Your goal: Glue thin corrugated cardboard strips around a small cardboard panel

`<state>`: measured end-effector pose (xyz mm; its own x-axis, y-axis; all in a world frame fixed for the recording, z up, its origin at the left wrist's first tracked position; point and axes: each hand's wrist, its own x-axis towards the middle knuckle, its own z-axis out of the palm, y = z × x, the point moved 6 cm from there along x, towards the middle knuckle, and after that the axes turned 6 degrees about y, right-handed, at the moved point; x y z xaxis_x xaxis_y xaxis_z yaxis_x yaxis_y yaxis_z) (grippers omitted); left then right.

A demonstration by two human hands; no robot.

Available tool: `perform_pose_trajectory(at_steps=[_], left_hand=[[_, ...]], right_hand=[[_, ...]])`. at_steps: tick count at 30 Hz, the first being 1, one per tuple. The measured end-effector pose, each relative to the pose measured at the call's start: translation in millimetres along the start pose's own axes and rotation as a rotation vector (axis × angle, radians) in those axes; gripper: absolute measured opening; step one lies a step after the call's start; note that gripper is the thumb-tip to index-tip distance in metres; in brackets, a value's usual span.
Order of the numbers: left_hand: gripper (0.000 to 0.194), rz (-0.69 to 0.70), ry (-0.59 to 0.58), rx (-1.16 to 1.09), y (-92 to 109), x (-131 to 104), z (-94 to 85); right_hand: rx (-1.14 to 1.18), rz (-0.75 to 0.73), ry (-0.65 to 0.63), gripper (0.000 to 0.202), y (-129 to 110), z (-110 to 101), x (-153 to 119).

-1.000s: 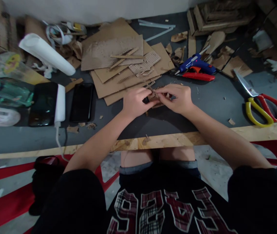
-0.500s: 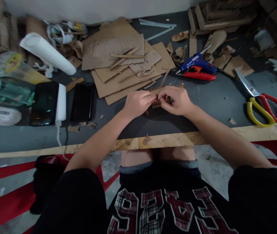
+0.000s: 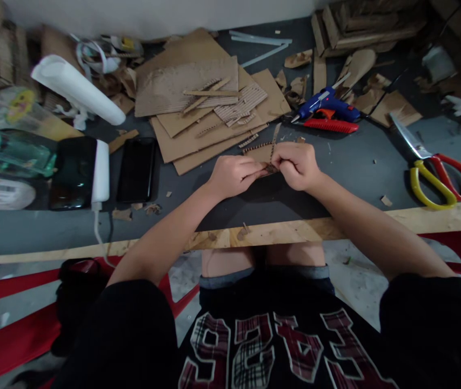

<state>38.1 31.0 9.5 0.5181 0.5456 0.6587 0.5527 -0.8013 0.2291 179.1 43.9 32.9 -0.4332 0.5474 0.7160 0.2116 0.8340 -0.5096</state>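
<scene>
Close together near the table's front edge, both my hands work on a small cardboard piece (image 3: 258,155) with a ridged, corrugated edge. My left hand (image 3: 233,174) is closed, its thumb and fingertips pinching the piece's near side. My right hand (image 3: 297,165) is curled closed around a thin corrugated cardboard strip (image 3: 275,136), whose free end sticks up past the knuckles. Where the strip meets the piece, my fingers hide the contact. Beyond my right hand lie a blue glue gun (image 3: 323,104) and a red-handled tool (image 3: 331,125).
Stacked cardboard sheets (image 3: 185,132) with loose strips lie behind my hands. Scissors (image 3: 433,162) with red and yellow handles rest at the right. A black phone (image 3: 136,170), a white paper roll (image 3: 78,89) and bottles (image 3: 1,190) stand at the left. Glue sticks (image 3: 260,40) lie at the back.
My right hand has shifted slightly right and turned into a tighter curl. The strip now stands more upright, and more of the cardboard piece shows between my hands.
</scene>
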Motion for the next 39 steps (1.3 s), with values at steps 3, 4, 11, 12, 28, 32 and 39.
perform_pose_trajectory(at_steps=[3,4,11,12,28,32,39], left_hand=[[0.039,-0.119,0.051,-0.033,-7.3,1.1,-4.4],[0.038,-0.148,0.068,-0.034,-9.2,1.2,-5.5],[0.039,-0.211,0.118,0.091,-13.9,-0.9,-6.4],[0.038,-0.244,0.139,0.108,-16.2,-1.6,-7.5],[0.046,-0.238,0.131,-0.009,-17.9,-2.4,-3.9],[0.040,-0.203,0.111,-0.138,-14.0,0.5,-5.0],[0.034,-0.402,0.093,-0.682,-16.5,4.2,-3.7]], right_hand=[[-0.021,0.096,0.085,0.018,4.5,-5.0,0.3],[-0.042,0.117,0.096,0.018,5.6,-5.2,0.0],[-0.184,0.157,0.129,0.020,9.4,0.2,-1.6],[-0.190,0.164,0.133,0.020,10.2,0.5,-1.6],[-0.026,0.127,0.007,0.013,10.9,4.4,2.2],[0.084,0.080,-0.028,0.014,11.4,7.8,2.5],[0.679,0.493,-0.118,0.031,20.0,23.7,-4.6]])
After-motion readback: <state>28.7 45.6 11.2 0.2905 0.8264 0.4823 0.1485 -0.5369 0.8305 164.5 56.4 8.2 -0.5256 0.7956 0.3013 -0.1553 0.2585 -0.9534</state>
